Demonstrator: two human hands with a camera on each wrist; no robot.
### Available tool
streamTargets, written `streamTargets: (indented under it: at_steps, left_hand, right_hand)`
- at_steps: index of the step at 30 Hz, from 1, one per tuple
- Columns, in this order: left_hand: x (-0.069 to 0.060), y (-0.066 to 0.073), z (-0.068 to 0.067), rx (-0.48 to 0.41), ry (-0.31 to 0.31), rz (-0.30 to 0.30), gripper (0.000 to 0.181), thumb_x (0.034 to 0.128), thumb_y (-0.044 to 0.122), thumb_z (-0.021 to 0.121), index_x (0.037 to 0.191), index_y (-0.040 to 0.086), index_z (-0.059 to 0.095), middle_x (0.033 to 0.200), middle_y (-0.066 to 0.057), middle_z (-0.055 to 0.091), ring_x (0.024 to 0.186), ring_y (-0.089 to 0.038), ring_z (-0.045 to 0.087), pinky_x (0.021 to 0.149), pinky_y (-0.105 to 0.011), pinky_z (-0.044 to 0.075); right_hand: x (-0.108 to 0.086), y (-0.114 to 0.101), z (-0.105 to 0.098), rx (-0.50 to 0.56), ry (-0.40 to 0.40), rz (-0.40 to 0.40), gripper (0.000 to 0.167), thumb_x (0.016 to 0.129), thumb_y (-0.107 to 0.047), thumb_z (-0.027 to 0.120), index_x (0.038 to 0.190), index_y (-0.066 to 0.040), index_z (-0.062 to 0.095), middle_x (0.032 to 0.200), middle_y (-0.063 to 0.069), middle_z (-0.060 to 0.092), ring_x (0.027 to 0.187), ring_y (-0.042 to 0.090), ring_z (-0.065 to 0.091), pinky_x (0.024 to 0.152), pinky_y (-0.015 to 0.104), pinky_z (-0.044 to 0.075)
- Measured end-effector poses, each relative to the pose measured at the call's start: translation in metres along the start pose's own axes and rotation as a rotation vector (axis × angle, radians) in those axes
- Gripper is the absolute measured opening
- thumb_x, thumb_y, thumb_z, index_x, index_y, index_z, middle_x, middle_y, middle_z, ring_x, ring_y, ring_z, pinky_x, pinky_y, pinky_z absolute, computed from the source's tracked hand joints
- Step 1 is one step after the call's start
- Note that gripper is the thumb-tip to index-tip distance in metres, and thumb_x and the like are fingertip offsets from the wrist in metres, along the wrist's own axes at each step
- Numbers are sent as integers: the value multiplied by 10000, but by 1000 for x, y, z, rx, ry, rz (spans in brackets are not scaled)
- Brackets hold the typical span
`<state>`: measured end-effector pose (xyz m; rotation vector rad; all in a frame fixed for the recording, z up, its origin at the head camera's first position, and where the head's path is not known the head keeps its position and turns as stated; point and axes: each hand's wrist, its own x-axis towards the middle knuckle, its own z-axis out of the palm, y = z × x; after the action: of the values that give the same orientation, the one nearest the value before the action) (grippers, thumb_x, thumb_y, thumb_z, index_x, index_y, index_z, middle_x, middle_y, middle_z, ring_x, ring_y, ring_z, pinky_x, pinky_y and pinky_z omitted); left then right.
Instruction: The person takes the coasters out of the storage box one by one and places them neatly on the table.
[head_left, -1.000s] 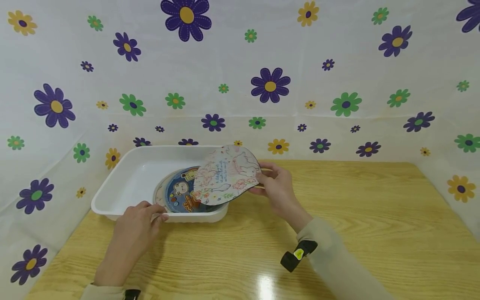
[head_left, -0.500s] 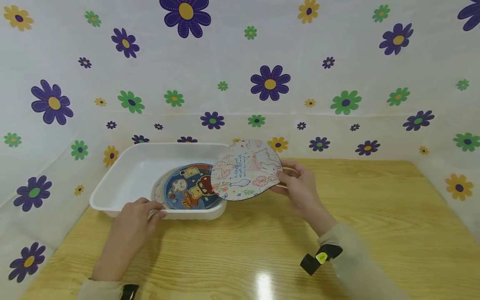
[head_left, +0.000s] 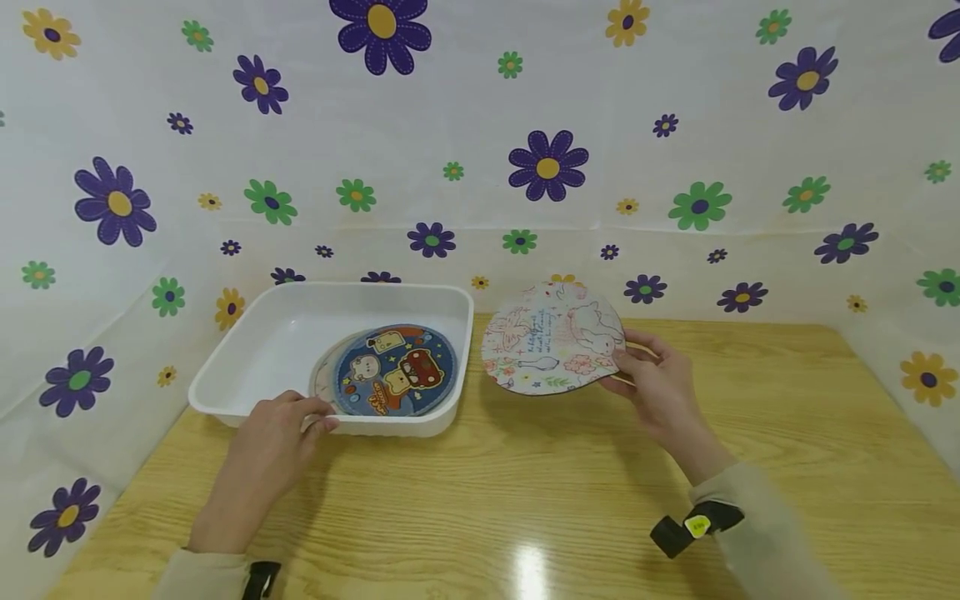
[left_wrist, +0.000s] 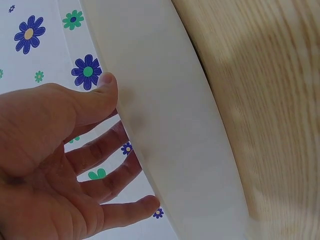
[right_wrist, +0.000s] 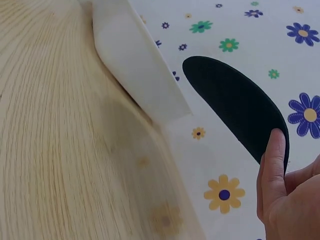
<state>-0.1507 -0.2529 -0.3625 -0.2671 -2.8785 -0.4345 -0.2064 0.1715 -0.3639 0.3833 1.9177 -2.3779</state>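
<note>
My right hand (head_left: 663, 387) pinches a thin round mouse pad (head_left: 551, 342) by its right edge, thumb on top and fingers beneath. Its pale face carries drawn rabbits, flowers and blue writing; in the right wrist view its underside (right_wrist: 232, 100) is plain black. It hangs tilted over the table, just right of a white plastic tray (head_left: 255, 358). Inside the tray lies a blue mouse pad (head_left: 397, 379) with cartoon bears, overlapping a pale round one (head_left: 324, 379) that is mostly covered. My left hand (head_left: 281, 442) grips the tray's front rim between thumb and fingers.
A wooden table (head_left: 465, 508) carries the tray at its back left. A white cloth (head_left: 465, 108) printed with flowers hangs behind the table and along both sides.
The rabbit mouse pad has moved right in my right hand, from over the tray to beyond its right side, uncovering the blue one. My left hand stays on the rim.
</note>
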Motion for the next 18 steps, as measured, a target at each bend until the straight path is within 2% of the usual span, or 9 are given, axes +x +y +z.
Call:
streamTargets:
  at_steps: [8, 18]
  left_hand:
    - [-1, 1, 1, 7, 2, -7, 127, 917, 138, 754, 979, 29, 781, 992, -220, 743, 911, -441, 698, 798, -575, 566]
    - [0, -1, 1, 1, 26, 32, 99, 903, 116, 764, 940, 26, 783, 942, -192, 751, 866, -410, 711, 756, -538, 576]
  right_hand:
    - [-2, 0, -26, 26, 25, -5, 417, 1052, -52, 531, 1461, -73, 452, 1024, -54, 658, 860, 60, 716, 777, 207, 609]
    - [-3, 1, -56, 98, 42, 11, 280, 1044, -27, 525, 1296, -149, 518, 941, -63, 695, 813, 75, 707, 738, 204, 609]
